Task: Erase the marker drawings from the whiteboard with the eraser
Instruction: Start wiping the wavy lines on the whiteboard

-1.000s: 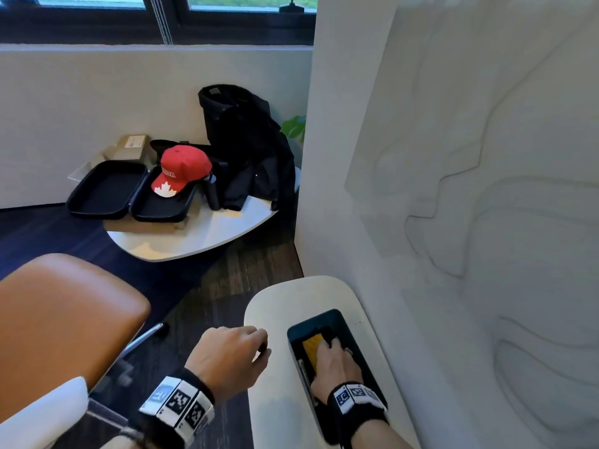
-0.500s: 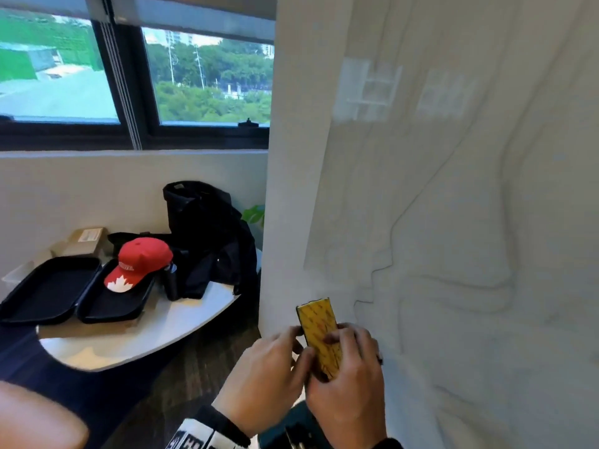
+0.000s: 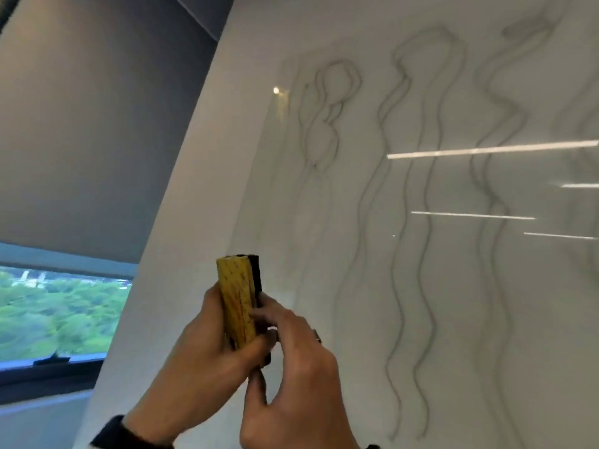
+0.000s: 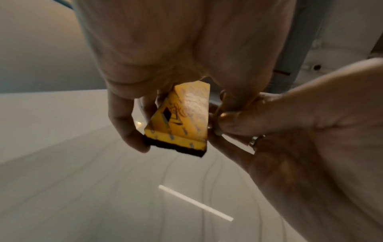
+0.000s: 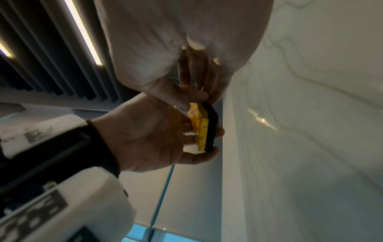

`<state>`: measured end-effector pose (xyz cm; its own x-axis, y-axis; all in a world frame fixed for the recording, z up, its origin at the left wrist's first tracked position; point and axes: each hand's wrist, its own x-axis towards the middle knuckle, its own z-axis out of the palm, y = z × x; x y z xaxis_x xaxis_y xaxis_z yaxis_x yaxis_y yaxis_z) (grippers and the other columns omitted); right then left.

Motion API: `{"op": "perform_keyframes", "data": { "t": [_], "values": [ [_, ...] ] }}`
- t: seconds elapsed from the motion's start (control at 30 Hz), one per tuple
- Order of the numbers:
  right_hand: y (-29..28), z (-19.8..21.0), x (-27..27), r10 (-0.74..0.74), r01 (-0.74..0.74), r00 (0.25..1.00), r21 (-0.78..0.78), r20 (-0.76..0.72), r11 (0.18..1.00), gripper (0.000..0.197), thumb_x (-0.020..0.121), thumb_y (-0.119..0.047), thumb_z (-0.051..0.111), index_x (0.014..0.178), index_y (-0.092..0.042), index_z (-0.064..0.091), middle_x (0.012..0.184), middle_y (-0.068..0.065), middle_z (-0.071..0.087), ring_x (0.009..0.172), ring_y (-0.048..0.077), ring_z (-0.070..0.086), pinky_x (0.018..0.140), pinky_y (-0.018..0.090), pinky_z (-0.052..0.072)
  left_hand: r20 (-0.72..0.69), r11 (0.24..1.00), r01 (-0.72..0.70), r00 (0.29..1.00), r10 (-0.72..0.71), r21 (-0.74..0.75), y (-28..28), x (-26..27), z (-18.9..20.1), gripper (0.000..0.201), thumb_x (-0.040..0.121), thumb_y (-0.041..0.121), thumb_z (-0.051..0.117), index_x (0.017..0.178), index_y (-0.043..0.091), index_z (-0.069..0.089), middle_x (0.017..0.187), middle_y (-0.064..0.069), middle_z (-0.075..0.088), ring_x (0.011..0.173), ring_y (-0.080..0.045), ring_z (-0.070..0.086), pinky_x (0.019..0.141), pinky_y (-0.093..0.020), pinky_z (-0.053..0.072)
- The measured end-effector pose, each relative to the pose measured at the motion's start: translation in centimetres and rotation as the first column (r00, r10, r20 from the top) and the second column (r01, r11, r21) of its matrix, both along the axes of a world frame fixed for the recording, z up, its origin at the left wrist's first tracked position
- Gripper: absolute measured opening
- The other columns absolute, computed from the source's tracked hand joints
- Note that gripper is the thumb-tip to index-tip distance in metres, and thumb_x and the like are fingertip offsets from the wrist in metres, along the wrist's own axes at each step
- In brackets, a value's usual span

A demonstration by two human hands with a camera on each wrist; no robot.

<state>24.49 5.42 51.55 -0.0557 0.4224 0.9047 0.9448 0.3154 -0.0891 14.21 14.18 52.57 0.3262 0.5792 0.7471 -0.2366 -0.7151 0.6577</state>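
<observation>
Head view | left hand and right hand both grip eraser, long axis upright | whiteboard drawings at 1–3 o'clock, right hand nearer, felt facing board.

At the centre of the frame, the left hand is gripping the yellow eraser, its fingertips curling round the black felt edge, which is facing the whiteboard filling the right side. The right hand is reaching down from the top, its thumb and fingers pinching the eraser's upper end. Wavy grey marker lines are running across the board, while lit ceiling strips are glowing in the upper left.
</observation>
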Motion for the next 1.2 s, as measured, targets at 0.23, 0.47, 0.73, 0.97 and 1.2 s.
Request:
{"op": "perform_keyframes", "data": {
  "t": [0.23, 0.47, 0.73, 0.97, 1.2],
  "values": [
    [-2.4, 16.7, 2.0, -0.373, 0.386, 0.903, -0.022, 0.213, 0.922, 0.042, 0.090, -0.023, 0.065, 0.130, -0.034, 0.058, 0.135, -0.014, 0.060, 0.133, 0.005, 0.042, 0.098, 0.013, 0.031, 0.153, 0.971, -0.119, 0.984, 0.088, 0.207, 4.4, 2.9, 14.4, 0.065, 0.092, 0.027, 0.075, 0.129, 0.023, 0.022, 0.100, 0.002, 0.073, 0.078, -0.016, 0.075, 0.080, -0.046, 0.060],
    [-8.2, 29.2, 4.4, -0.870, 0.868, 0.445, 0.138, 0.210, 0.477, 0.034, 0.088, -0.014, 0.058, 0.120, -0.017, 0.066, 0.099, -0.002, 0.062, 0.125, 0.028, 0.048, 0.096, 0.037, 0.046, 0.194, 0.882, -0.296, 0.952, 0.238, 0.368, 8.4, 5.3, 24.5, 0.069, 0.096, 0.035, 0.068, 0.155, 0.015, 0.037, 0.137, -0.013, 0.044, 0.109, -0.021, 0.053, 0.093, -0.029, 0.042],
    [-11.3, 30.7, 7.0, -0.935, 0.957, 0.168, 0.175, 0.314, 0.230, 0.032, 0.082, -0.012, 0.059, 0.114, -0.012, 0.062, 0.119, 0.001, 0.059, 0.104, 0.025, 0.056, 0.090, 0.037, 0.052, 0.211, 0.869, -0.349, 0.933, 0.290, 0.351, 11.5, 8.7, 30.1, 0.070, 0.099, 0.039, 0.064, 0.159, 0.020, 0.032, 0.140, -0.018, 0.048, 0.125, -0.038, 0.054, 0.105, -0.043, 0.043],
    [-10.8, 31.5, 8.0, -0.916, 0.956, 0.119, 0.205, 0.384, 0.210, 0.007, 0.083, -0.013, 0.058, 0.085, -0.019, 0.053, 0.091, -0.007, 0.049, 0.074, 0.012, 0.047, 0.055, 0.020, 0.030, 0.212, 0.855, -0.499, 0.859, 0.466, 0.141, 15.3, 10.4, 37.8, 0.054, 0.102, 0.041, 0.054, 0.149, 0.014, 0.046, 0.136, -0.022, 0.043, 0.119, -0.049, 0.052, 0.102, -0.053, 0.048],
    [-11.5, 31.7, 8.6, -0.906, 0.958, 0.144, 0.175, 0.397, 0.229, 0.015, 0.080, -0.021, 0.057, 0.093, -0.028, 0.054, 0.098, -0.012, 0.053, 0.086, 0.012, 0.055, 0.074, 0.025, 0.052, 0.100, 0.793, -0.577, 0.816, 0.569, 0.195, 18.3, 9.9, 45.2, 0.048, 0.105, 0.041, 0.043, 0.143, 0.013, 0.052, 0.133, -0.024, 0.051, 0.123, -0.045, 0.051, 0.108, -0.050, 0.045]
  ]
}}
